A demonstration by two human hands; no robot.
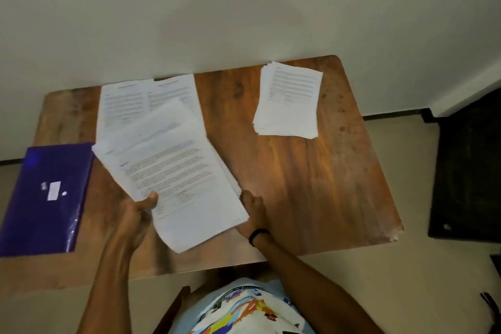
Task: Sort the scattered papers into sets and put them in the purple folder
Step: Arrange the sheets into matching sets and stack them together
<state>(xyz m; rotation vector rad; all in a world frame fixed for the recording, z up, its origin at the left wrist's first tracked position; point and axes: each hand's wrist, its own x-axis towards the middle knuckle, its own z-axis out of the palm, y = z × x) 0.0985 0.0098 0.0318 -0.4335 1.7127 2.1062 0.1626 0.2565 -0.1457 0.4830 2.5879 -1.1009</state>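
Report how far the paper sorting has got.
Done: one stack lies at the far right of the table, two sheets side by side far left. In hand: the left hand grips a sheaf, the right hand at its edge. Left: sorting that sheaf, then filling the purple folder, lying closed.

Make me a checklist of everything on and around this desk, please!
Surface: wooden table, worn, pushed against the wall.
Job's things: purple folder closed at the table's left edge; held stack of printed papers, tilted; loose sheets lying behind it; far stack at the back right, apart from the rest.
Clutter: nothing seen.
Hands: left hand grips the held stack, thumb on top; right hand, with a black wristband, is at the stack's right edge, its grip hidden.
Cables: nothing seen.
Surroundings: dark object on the floor to the right.
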